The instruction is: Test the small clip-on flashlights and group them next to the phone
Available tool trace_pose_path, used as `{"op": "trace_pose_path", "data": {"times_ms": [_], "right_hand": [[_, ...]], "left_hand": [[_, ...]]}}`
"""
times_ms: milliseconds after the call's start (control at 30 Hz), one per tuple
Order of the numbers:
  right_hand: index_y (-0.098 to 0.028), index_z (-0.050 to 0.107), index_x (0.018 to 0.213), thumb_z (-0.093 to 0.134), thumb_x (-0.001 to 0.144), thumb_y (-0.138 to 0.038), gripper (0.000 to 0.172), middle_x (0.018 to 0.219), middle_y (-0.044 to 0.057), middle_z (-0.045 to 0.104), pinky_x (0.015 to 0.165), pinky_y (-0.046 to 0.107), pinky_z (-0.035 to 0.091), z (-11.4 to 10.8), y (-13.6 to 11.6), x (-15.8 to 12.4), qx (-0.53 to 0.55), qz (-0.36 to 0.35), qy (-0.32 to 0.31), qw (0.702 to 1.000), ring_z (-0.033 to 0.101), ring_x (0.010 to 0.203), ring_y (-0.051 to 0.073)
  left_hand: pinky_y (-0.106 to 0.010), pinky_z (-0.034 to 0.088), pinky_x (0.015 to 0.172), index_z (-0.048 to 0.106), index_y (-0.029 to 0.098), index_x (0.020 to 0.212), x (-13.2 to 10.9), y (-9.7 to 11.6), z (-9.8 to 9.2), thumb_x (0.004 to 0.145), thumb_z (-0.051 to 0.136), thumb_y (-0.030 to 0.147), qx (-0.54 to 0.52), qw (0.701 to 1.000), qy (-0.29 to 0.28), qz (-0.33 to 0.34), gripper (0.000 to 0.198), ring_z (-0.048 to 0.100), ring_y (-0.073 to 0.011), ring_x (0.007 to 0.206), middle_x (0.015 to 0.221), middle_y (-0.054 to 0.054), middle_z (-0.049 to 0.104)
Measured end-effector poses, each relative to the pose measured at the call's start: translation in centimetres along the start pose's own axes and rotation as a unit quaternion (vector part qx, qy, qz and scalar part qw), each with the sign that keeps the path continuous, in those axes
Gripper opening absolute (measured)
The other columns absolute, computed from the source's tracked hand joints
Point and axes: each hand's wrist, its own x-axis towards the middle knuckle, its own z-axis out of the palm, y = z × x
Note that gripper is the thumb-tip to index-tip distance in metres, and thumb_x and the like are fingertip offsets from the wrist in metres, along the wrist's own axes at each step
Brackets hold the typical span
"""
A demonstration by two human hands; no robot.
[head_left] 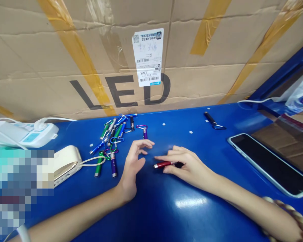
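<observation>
My right hand (183,163) grips a small red keychain flashlight (162,165) between thumb and fingers, low over the blue table. Its silver tip points left, and my fingers hide the other end. To the left of it, my left hand (135,164) is raised with loosely bent fingers, the thumb apart, and nothing visible in it. Just behind that hand lies a purple keychain flashlight (145,132) with a carabiner, partly covered by my fingers. Another purple flashlight (113,164) and a green one (99,165) lie left of my left wrist.
A pile of several coloured keychain flashlights (112,132) lies at the back left. One black flashlight (210,117) lies alone at the back right. A phone (270,163) rests on the right, a white power bank (68,163) on the left. A cardboard box (197,84) stands behind.
</observation>
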Motion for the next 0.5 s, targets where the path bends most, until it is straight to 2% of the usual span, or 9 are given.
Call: {"op": "trace_pose_path", "data": {"times_ms": [100,200,333,500], "right_hand": [[-0.029,0.068,0.106,0.056,0.086,-0.043,0.027,0.074,-0.001,0.067,0.07,0.029,0.038,0.22,-0.12,0.0,-0.01,0.006,-0.027,1.0,0.057,0.074,0.015],[-0.03,0.07,0.101,0.057,0.086,-0.039,0.021,0.076,-0.001,0.068,0.077,0.032,0.038,0.24,-0.29,0.01,0.01,0.009,-0.037,0.999,0.057,0.075,0.015],[-0.03,0.071,0.094,0.058,0.086,-0.033,0.015,0.087,-0.001,0.07,0.09,0.038,0.035,0.16,-0.32,0.02,0.048,0.023,-0.029,0.998,0.058,0.083,0.017],[-0.031,0.07,0.094,0.059,0.086,-0.034,0.014,0.09,-0.002,0.07,0.098,0.043,0.029,0.06,-0.2,0.07,0.075,0.032,-0.044,0.996,0.06,0.081,0.016]], "left_hand": [[-0.036,0.039,0.095,0.048,0.02,0.096,-0.01,0.29,0.0,0.08,0.038,0.032,-0.038,0.999,-0.014,0.003,0.023,0.047,-0.0241,0.117,0.117,-0.01,0.055],[-0.036,0.034,0.102,0.049,0.02,0.097,-0.03,0.48,0.0,0.08,0.037,0.029,-0.039,0.998,-0.053,-0.01,0.022,0.045,-0.0233,0.122,0.123,-0.009,0.054],[-0.037,0.03,0.104,0.051,0.02,0.101,0.02,-0.01,-0.12,0.085,0.03,0.027,-0.025,0.992,-0.115,-0.047,0.028,0.043,-0.0231,0.124,0.128,-0.007,0.054],[-0.037,0.03,0.104,0.051,0.02,0.103,0.31,-0.49,-0.22,0.088,0.026,0.026,-0.022,0.99,-0.126,-0.057,0.03,0.041,-0.0232,0.125,0.129,-0.007,0.053]]}}
